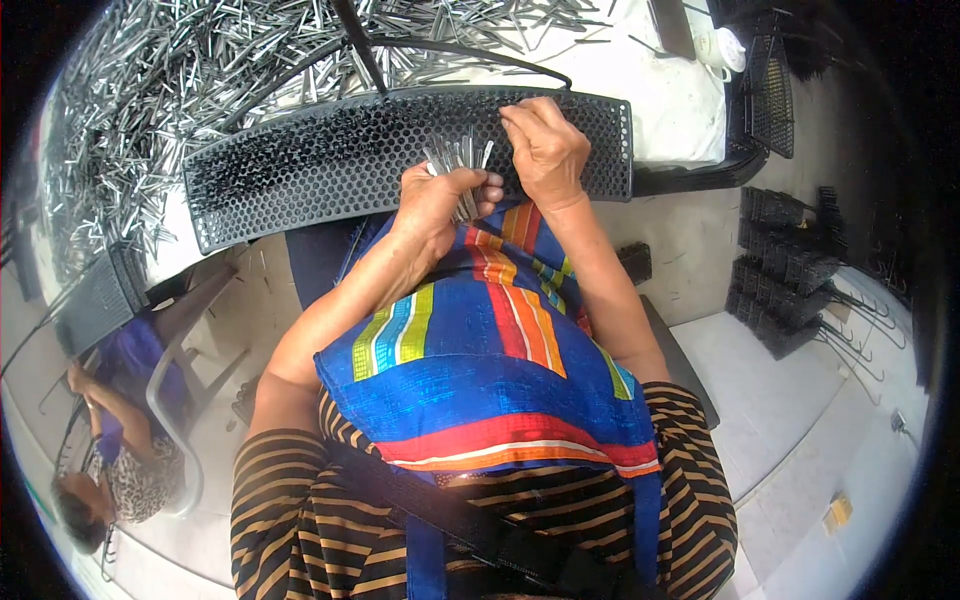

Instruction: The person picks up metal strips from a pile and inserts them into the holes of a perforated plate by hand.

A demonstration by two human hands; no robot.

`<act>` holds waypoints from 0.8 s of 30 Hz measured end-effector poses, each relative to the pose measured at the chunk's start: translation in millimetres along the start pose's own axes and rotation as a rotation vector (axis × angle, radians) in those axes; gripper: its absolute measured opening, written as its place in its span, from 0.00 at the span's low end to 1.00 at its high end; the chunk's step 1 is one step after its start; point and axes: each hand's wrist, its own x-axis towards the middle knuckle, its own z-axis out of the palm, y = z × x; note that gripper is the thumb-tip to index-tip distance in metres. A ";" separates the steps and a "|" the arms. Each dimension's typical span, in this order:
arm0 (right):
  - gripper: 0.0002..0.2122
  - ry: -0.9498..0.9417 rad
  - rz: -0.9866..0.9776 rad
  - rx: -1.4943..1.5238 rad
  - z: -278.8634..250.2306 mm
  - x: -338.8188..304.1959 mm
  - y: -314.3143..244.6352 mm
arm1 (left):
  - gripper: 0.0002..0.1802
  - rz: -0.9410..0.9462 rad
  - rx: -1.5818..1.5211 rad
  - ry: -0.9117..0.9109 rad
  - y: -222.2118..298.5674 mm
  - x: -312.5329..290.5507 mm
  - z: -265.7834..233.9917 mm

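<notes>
A long black perforated rack with a wire handle lies across in front of me, full of small round holes. Dark slender pieces stand in many holes on its left and along its far side. My left hand is closed around a bunch of thin silvery metal pieces, fanned upward over the near edge of the rack. Just above the rack's right part, my right hand has its fingertips pinched together. What lies between those fingertips, if anything, is too small to make out.
A big heap of loose metal pieces covers the table beyond and left of the rack. A white lidded cup stands at the far right. Stacked black racks with hooks lie on the right-hand floor. Another person sits at the left.
</notes>
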 end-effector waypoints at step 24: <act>0.03 -0.011 0.870 1.041 -16.7 -22.2 -5.3 | 0.04 0.000 0.101 -0.032 -3.7 -2.3 -3.8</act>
